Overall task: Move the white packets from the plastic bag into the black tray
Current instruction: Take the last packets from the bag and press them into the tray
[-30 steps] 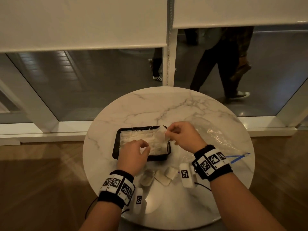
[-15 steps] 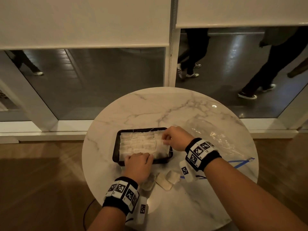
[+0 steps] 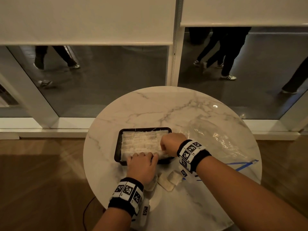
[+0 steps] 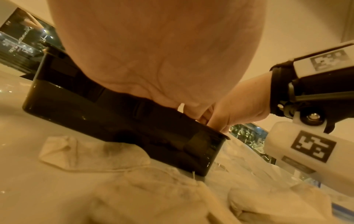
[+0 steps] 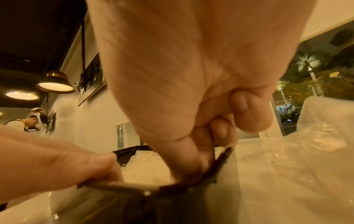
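Observation:
The black tray (image 3: 117, 147) sits mid-table, packed with white packets (image 3: 140, 142). My left hand (image 3: 141, 165) lies over the tray's near rim (image 5: 134, 188), its fingers (image 5: 76, 160) fairly straight with their tips on the edge. My right hand (image 3: 169, 144) is in the tray's near right corner, and its thumb and forefinger (image 5: 187, 163) reach down onto a packet against the wall while its other fingers are curled in. The clear plastic bag (image 3: 216, 139) lies flat to the right. Three loose packets (image 3: 170, 180) lie on the table in front of the tray (image 4: 95, 109).
The round marble table (image 3: 166, 105) stands against a glass wall, with people walking outside. The bag's blue zip strip (image 3: 241, 165) points toward the right table edge. A dark cable (image 3: 85, 212) hangs off the near left edge.
My right hand has brought a packet down from above the tray into its near right corner. My left hand has slid back from over the packets to the near rim.

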The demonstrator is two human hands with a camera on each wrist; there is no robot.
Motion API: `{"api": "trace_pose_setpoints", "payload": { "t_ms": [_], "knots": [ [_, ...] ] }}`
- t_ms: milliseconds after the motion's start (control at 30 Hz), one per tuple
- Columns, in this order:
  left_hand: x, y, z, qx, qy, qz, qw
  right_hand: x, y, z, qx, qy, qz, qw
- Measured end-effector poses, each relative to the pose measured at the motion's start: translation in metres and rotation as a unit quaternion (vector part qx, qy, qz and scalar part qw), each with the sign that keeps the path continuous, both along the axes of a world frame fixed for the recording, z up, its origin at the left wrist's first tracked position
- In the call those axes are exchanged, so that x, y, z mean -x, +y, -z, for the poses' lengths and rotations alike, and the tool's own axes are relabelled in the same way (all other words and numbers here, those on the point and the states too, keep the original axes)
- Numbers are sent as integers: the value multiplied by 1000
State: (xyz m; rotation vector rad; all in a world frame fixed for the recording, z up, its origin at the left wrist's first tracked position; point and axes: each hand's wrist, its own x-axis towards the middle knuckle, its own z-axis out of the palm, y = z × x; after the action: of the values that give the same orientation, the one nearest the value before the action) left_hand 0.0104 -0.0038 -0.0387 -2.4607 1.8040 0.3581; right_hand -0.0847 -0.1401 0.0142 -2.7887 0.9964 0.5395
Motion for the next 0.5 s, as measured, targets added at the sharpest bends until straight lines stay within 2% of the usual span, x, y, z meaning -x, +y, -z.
{"api": "trace_pose_setpoints", "payload": {
  "t_ms": [167, 300, 400, 500],
  "knots": [
    [0, -1, 1, -7, -15, 11, 1000, 2, 6, 2, 37, -8, 10, 999],
    [2, 1, 3, 2, -25, 12, 1000, 5, 17, 0, 51, -108, 33, 992],
    [3, 1, 4, 33, 2, -44, 998, 7, 39, 9, 48, -122, 8, 991],
    [5, -1, 4, 45, 6, -64, 997, 14, 48, 20, 45, -116, 28, 992]
  ]
}}
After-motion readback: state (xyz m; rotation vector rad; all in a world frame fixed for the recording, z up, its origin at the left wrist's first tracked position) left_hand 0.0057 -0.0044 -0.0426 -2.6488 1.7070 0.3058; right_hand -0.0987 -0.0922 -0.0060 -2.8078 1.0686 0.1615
